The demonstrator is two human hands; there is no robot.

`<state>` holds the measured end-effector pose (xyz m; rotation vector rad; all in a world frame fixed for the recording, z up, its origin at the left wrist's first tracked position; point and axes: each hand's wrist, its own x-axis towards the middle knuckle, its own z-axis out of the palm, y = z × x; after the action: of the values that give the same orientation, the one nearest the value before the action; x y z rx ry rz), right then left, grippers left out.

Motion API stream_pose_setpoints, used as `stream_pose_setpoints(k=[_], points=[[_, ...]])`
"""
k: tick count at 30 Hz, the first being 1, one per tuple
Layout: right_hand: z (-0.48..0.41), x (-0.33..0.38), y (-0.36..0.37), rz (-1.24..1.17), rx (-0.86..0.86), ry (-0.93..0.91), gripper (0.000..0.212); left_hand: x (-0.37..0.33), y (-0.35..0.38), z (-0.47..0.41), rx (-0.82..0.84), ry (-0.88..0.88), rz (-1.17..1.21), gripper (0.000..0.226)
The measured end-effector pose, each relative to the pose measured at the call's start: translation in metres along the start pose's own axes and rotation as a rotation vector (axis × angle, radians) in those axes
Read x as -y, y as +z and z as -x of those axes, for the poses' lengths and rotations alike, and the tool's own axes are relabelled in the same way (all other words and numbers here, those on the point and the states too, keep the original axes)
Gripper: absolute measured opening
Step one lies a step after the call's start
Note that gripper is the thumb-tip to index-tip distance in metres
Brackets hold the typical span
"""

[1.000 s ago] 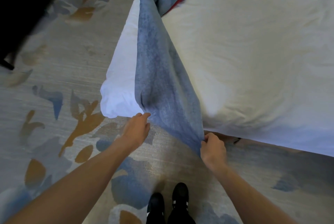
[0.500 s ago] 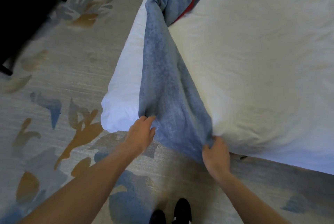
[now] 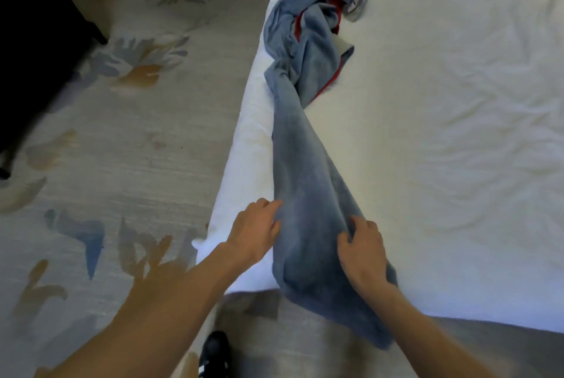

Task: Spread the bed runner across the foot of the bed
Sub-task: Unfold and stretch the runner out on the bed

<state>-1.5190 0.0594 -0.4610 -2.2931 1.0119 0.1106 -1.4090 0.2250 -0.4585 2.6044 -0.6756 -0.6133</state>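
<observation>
- Risk: the bed runner (image 3: 305, 182) lay twisted along the bed (image 3: 442, 133) edge, far end bunched; an uneven pull could drag it onto the carpet (image 3: 137, 164).
- Left hand (image 3: 254, 232): fingers (image 3: 270, 205) together against the bed runner's left edge; grip indeterminate.
- Right hand (image 3: 363, 252): fingers clamped on a fold at its right side.

The plush blue-grey bed runner (image 3: 308, 194) is an even, muted denim blue. Bright red lining shows in the bunched folds at its far end, and a paler grey patch there is perhaps its underside. The creased white-covered bed (image 3: 457, 133) is plain, shading to cream near the middle. The pale beige woven carpet (image 3: 122, 164) carries scattered leaves in slate blue and ochre. The black shoe (image 3: 215, 350) has white stripes. The boxy dark furniture (image 3: 30, 42) looks black.
</observation>
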Motion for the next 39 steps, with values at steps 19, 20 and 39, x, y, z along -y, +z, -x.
stream_pose_setpoints(k=[19,20,39], points=[[-0.085,0.131,0.037,0.011,-0.259,0.271,0.035,0.035,-0.126,-0.163,0.075,0.600,-0.368,0.045],[-0.092,0.134,0.037,0.006,-0.277,0.277,0.033,0.031,-0.129,-0.174,0.075,0.635,-0.382,0.046],[-0.195,0.134,0.039,0.038,-0.210,0.530,0.042,-0.054,-0.114,-0.360,0.376,1.118,-0.528,0.028]])
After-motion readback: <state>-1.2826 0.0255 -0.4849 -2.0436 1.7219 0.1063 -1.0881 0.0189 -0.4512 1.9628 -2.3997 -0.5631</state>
